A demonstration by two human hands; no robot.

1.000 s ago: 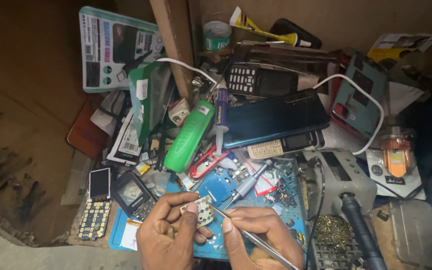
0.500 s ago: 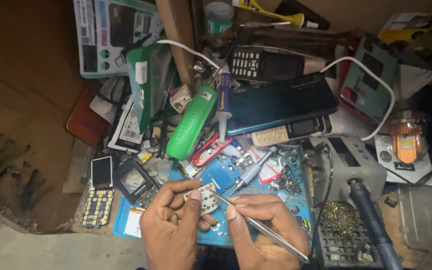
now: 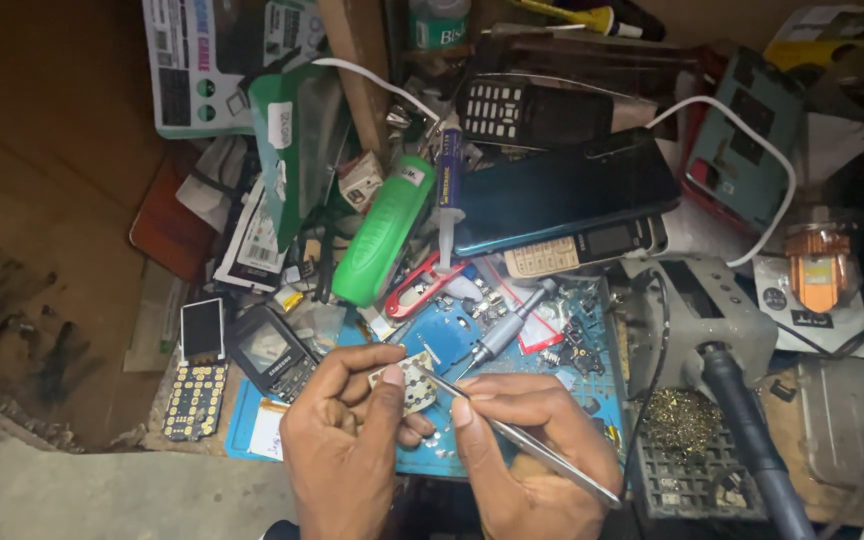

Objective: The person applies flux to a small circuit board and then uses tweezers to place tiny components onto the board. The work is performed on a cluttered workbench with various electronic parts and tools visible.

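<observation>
I see my left hand (image 3: 347, 450) pinching a small keypad board (image 3: 407, 380) between thumb and fingers, just above the blue mat (image 3: 452, 335) on the bench. My right hand (image 3: 532, 440) pinches thin tweezers (image 3: 512, 440), and their tip touches the board's edge. Since a moment ago my head has moved closer and both hands sit higher in view, but the grip looks the same. So I think the picking at the board goes on. A screwdriver (image 3: 502, 330) lies just beside it.

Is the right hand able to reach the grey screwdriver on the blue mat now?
Probably yes, but not freely: the screwdriver lies uncovered just above the right hand, yet that hand holds tweezers against the small board.
</observation>
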